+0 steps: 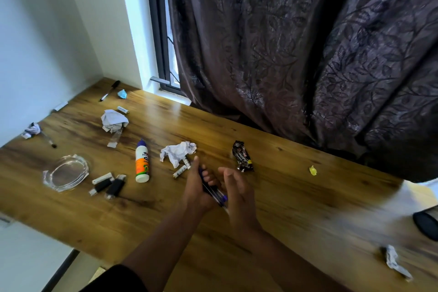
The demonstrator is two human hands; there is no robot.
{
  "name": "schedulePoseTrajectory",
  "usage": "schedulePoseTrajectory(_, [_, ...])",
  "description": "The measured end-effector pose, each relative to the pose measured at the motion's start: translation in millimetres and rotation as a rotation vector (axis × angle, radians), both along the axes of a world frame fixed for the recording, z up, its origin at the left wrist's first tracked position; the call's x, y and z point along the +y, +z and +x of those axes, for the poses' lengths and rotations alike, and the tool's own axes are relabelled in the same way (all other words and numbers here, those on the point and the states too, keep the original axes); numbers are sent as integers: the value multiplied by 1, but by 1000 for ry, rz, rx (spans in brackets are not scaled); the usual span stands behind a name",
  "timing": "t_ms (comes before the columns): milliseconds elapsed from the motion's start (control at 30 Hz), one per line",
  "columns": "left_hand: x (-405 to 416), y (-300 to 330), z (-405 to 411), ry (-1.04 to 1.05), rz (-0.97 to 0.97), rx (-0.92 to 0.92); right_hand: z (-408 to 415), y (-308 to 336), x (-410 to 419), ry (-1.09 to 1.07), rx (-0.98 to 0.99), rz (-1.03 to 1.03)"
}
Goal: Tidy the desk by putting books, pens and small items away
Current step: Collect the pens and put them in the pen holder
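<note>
Several blue-capped pens [214, 193] sit bundled in the left hand [198, 191], whose grip is clenched round them above the wooden surface [284, 185]; their exact count is hidden by the fingers. The right hand [238, 193] hovers just beside the bundle, fingers relaxed and holding nothing. Two crumpled white paper balls [177, 153] [113, 121] lie on the grained planks, one glue bottle [142, 161] with an orange label lies flat between them, and two small batteries [183, 167] rest near the closer ball. One shiny dark snack wrapper [242, 156] lies to the right. One clear round dish [66, 172] and three small black-and-white flash drives [107, 184] sit at left. One black marker [109, 90] lies far back.
</note>
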State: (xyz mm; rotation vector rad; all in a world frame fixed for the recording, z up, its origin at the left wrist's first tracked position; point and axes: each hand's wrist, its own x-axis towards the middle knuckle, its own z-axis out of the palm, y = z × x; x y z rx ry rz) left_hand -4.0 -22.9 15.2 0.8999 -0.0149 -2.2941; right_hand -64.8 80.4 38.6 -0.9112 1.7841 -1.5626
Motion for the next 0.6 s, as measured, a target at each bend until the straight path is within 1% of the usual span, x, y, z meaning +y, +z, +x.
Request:
schedulePoseTrajectory(100, [15,-1,1,-1,-20,0,-2,7,-2,-15,2,-17])
schedulePoseTrajectory(233, [33,1,6,-18,-23,39,0,11,-1,11,10,10])
schedulePoseTrajectory(367, [52,13,13,-48,-71,26,9,12,3,70,-15,-5])
schedulePoseTrajectory(600, [49,10,34,-31,-120,9,27,11,2,192,28,86])
